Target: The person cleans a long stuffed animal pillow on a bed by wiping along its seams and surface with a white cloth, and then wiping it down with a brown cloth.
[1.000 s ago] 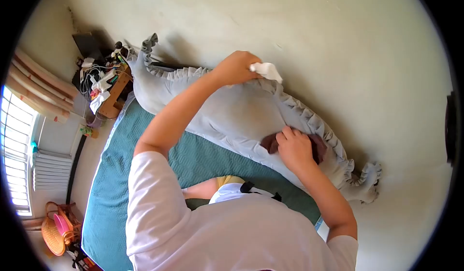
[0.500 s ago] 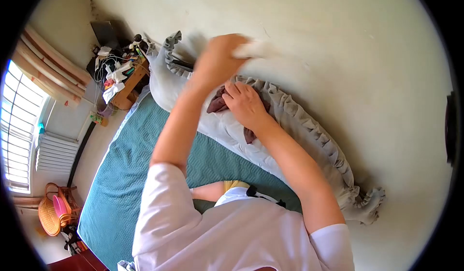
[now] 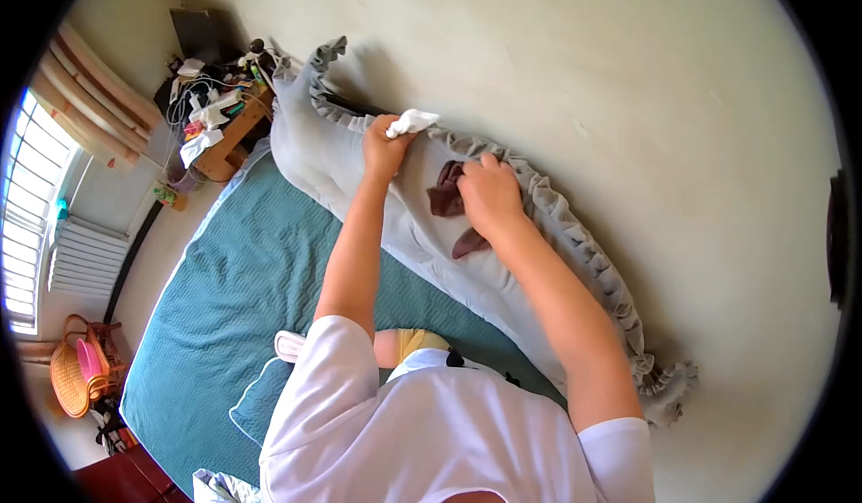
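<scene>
My left hand (image 3: 384, 151) is closed around a crumpled white cloth or tissue (image 3: 412, 123), near the ruffled upper edge of a grey headboard cover (image 3: 310, 148). To its right, my right hand (image 3: 492, 196) has its fingers curled at a dark brown, bow-like piece of fabric (image 3: 444, 193) that lies against the cover. One brown tail of it hangs below the hand. The fingertips are partly hidden, and they also lie close to the grey ruffle (image 3: 539, 189).
A teal quilted bedspread (image 3: 224, 261) covers the bed below the headboard, with a wall (image 3: 682, 144) behind. At the far left stands a cluttered desk (image 3: 235, 135). A wicker basket (image 3: 69, 379) is by the window side. My leg (image 3: 386, 349) rests on the bed.
My left hand has come down from above the headboard with the white cloth. My right hand has shifted slightly right, and more of the brown fabric shows. The view has moved a little.
</scene>
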A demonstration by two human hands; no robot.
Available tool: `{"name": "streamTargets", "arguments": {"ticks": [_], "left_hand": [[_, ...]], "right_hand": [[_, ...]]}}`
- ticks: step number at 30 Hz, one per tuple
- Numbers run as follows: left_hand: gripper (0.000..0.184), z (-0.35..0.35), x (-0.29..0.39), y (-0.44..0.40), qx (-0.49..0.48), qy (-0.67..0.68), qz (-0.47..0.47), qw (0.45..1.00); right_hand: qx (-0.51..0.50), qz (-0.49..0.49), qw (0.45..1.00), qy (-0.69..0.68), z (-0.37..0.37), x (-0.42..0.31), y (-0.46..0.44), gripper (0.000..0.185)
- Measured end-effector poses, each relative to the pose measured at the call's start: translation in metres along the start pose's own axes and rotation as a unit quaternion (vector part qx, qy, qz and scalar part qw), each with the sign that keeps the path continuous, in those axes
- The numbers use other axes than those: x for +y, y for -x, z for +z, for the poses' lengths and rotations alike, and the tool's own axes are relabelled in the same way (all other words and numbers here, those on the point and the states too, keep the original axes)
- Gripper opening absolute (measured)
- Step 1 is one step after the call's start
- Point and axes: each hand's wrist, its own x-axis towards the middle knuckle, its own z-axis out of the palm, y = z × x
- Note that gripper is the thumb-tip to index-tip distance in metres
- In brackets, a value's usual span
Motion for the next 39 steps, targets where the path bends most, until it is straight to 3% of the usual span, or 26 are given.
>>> {"name": "streamTargets", "arguments": {"ticks": [5, 9, 11, 12, 15, 17, 19, 21, 24, 26, 27, 28, 29, 32, 36, 37, 39], "left_hand": [[0.023, 0.000, 0.007, 0.001, 0.040, 0.045, -0.070, 0.996], [0.022, 0.000, -0.004, 0.003, 0.017, 0.073, -0.040, 0.996], [0.023, -0.010, 0.007, 0.008, -0.016, 0.099, -0.066, 0.993], [0.023, -0.013, 0.013, 0.012, -0.014, 0.097, -0.067, 0.993], [0.025, -0.011, 0.020, 0.012, -0.032, -0.013, -0.028, 0.999], [0.025, -0.010, 0.010, 0.009, -0.032, -0.018, -0.030, 0.999], [0.024, -0.005, -0.027, -0.001, -0.038, 0.059, -0.037, 0.997], [0.023, -0.012, -0.006, 0.004, -0.040, 0.148, -0.082, 0.985], [0.020, -0.008, -0.001, 0.001, -0.019, 0.075, -0.077, 0.994], [0.013, -0.005, 0.009, 0.008, 0.043, 0.030, -0.078, 0.996], [0.019, -0.002, -0.001, 0.003, 0.045, 0.077, -0.079, 0.993], [0.019, -0.001, -0.005, 0.000, 0.038, 0.077, -0.082, 0.993], [0.020, 0.002, -0.009, -0.002, 0.045, 0.104, -0.087, 0.990], [0.021, 0.003, -0.013, -0.005, 0.048, 0.175, -0.095, 0.979], [0.021, -0.001, -0.024, -0.007, 0.061, 0.140, -0.109, 0.982], [0.021, -0.003, -0.019, -0.007, 0.040, 0.145, -0.107, 0.983], [0.022, -0.008, -0.015, -0.005, 0.003, 0.117, -0.098, 0.988]], "right_hand": [[-0.027, 0.041, 0.998, 0.027, -0.043, 0.038, 0.113, 0.010], [-0.028, 0.055, 0.998, 0.029, -0.091, 0.037, 0.188, 0.003], [-0.121, 0.142, 0.982, 0.006, -0.106, 0.036, 0.201, 0.006], [-0.121, 0.140, 0.983, 0.004, -0.116, 0.031, 0.188, 0.006], [0.144, -0.020, 0.987, -0.064, -0.119, 0.004, 0.101, 0.009], [0.217, -0.122, 0.960, -0.129, -0.098, -0.025, 0.036, 0.009], [0.195, -0.133, 0.961, -0.145, -0.058, -0.055, -0.014, 0.004], [0.155, -0.113, 0.976, -0.100, 0.005, -0.056, -0.014, 0.008], [0.074, -0.129, 0.989, 0.004, 0.044, -0.043, 0.006, 0.013], [0.030, -0.022, 0.998, -0.058, 0.030, -0.040, 0.028, 0.014], [-0.023, -0.015, 0.997, -0.073, 0.023, -0.033, 0.039, 0.015], [-0.107, 0.035, 0.993, -0.030, 0.005, -0.029, 0.052, 0.019], [-0.119, 0.042, 0.992, -0.025, -0.011, -0.019, 0.070, 0.019], [-0.077, 0.102, 0.992, -0.002, -0.035, 0.002, 0.145, 0.015], [-0.065, 0.240, 0.967, 0.048, -0.078, 0.011, 0.270, 0.009], [0.006, 0.236, 0.971, 0.035, -0.074, 0.018, 0.313, 0.008], [0.023, 0.298, 0.954, 0.038, -0.086, 0.024, 0.361, 0.011]]}}
